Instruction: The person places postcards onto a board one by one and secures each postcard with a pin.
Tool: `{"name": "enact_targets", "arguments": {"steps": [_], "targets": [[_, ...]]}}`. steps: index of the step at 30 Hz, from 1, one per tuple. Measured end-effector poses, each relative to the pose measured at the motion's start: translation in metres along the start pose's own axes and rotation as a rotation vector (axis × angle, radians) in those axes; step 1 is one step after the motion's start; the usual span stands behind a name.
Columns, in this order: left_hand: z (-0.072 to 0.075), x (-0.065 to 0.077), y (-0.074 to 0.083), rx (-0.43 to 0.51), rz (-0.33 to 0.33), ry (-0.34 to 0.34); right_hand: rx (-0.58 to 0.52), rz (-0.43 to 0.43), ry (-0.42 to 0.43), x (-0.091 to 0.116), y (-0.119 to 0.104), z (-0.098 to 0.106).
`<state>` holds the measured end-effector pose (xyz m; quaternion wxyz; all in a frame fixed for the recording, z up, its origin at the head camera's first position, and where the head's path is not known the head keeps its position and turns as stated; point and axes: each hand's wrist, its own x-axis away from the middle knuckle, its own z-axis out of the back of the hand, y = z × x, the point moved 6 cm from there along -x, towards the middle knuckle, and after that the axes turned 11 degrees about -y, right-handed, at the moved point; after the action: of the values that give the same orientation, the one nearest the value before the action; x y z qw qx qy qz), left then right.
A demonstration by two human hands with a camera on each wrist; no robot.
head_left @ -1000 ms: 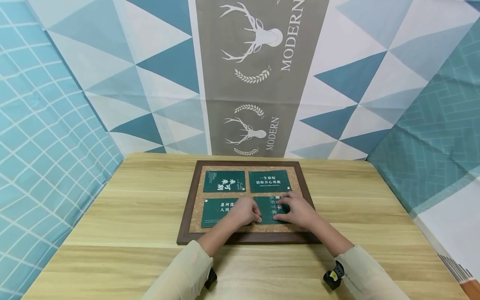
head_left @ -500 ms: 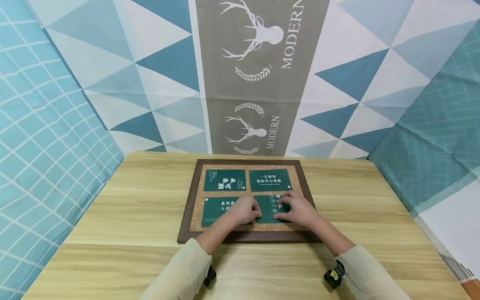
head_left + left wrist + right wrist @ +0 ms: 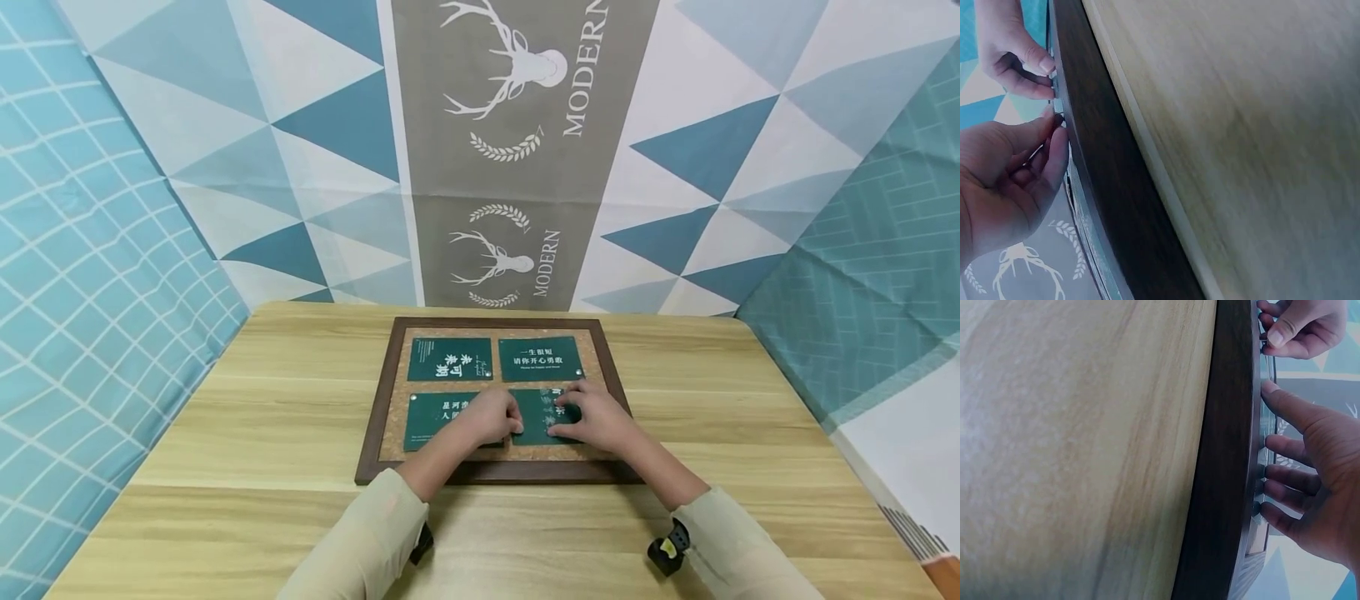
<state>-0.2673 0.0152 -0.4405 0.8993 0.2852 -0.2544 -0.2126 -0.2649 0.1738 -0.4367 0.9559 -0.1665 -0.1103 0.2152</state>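
A cork board (image 3: 392,417) in a dark brown wooden frame lies on the table, bearing several green cards with white lettering. At the left edge of the lower right card (image 3: 532,425), my left hand (image 3: 487,417) pinches a small dark pin (image 3: 1059,119) between thumb and fingertips; its shape is mostly hidden. My right hand (image 3: 600,421) rests its spread fingertips on that same card's right part, covering some of the lettering. The lower left card (image 3: 427,421) is partly behind the left hand and has a silver pin (image 3: 412,398) at its upper left corner.
Above lie the upper left card (image 3: 450,360) and the upper right card (image 3: 540,360), each with a silver pin near its lower right corner. The wooden table (image 3: 285,400) extends around the frame. A patterned cloth (image 3: 495,167) hangs behind the table's far edge.
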Motion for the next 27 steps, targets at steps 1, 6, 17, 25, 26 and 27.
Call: {"name": "enact_targets", "arguments": {"steps": [1,6,17,25,26,27], "targets": [[0.000,0.000,0.000,-0.004,0.001,0.000,0.002,-0.002,0.002,0.000,0.000,0.000],[-0.001,-0.001,-0.001,-0.028,-0.018,0.006,0.002,-0.003,0.001,-0.001,0.001,-0.001],[-0.002,-0.001,-0.012,0.109,-0.042,-0.012,-0.008,-0.007,-0.008,-0.001,0.001,-0.004],[-0.001,-0.005,-0.008,0.091,0.012,-0.021,0.000,-0.018,-0.010,-0.003,0.001,-0.002],[-0.001,-0.005,-0.008,0.081,0.013,-0.018,-0.001,-0.020,-0.013,-0.004,0.001,-0.002],[-0.001,-0.005,-0.008,0.072,0.013,-0.016,-0.002,-0.020,-0.015,-0.004,0.001,-0.002]]}}
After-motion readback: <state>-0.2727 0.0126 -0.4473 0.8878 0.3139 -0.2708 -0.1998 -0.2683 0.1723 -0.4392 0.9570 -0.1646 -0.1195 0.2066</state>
